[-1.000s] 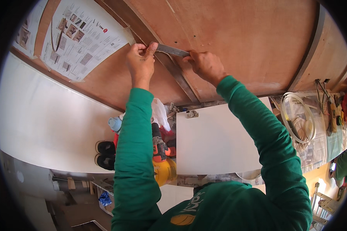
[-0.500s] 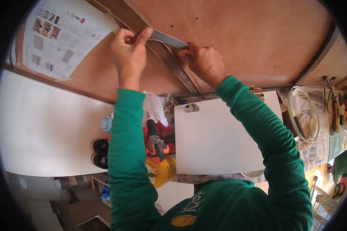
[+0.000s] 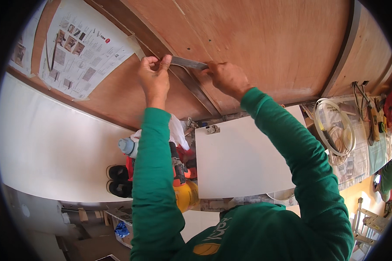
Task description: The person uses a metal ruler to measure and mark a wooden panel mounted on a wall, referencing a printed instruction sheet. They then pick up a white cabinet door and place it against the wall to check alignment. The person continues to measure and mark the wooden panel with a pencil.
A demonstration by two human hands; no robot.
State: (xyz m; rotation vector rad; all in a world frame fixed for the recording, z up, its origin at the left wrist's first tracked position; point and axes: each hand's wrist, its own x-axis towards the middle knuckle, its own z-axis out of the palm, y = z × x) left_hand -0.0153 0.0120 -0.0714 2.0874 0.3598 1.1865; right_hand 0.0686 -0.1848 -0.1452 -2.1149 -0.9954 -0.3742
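Observation:
A grey steel ruler (image 3: 188,63) spans the gap between my two hands, in front of a brown wooden panel (image 3: 265,39) with dark strips. The fingers and thumb of my left hand (image 3: 156,80) pinch its left end, close to a dark wooden strip (image 3: 194,87). Around its right end my right hand (image 3: 228,78) is closed, with the fingertips partly hidden. A printed sheet (image 3: 80,52) with small pictures is taped to the panel, left of my left hand.
Below my hands lies a white board (image 3: 248,161) with a metal hinge (image 3: 213,129). A power drill (image 3: 179,169), yellow round object (image 3: 187,195), pale blue bottle (image 3: 126,145) and black shoes (image 3: 119,180) are near my left arm. Coiled banding (image 3: 335,126) lies right; a person (image 3: 390,180) is beyond.
The view has shifted, so the panel and sheet appear lower and more to the right. Both hands still hold the ruler, which now looks more level between them.

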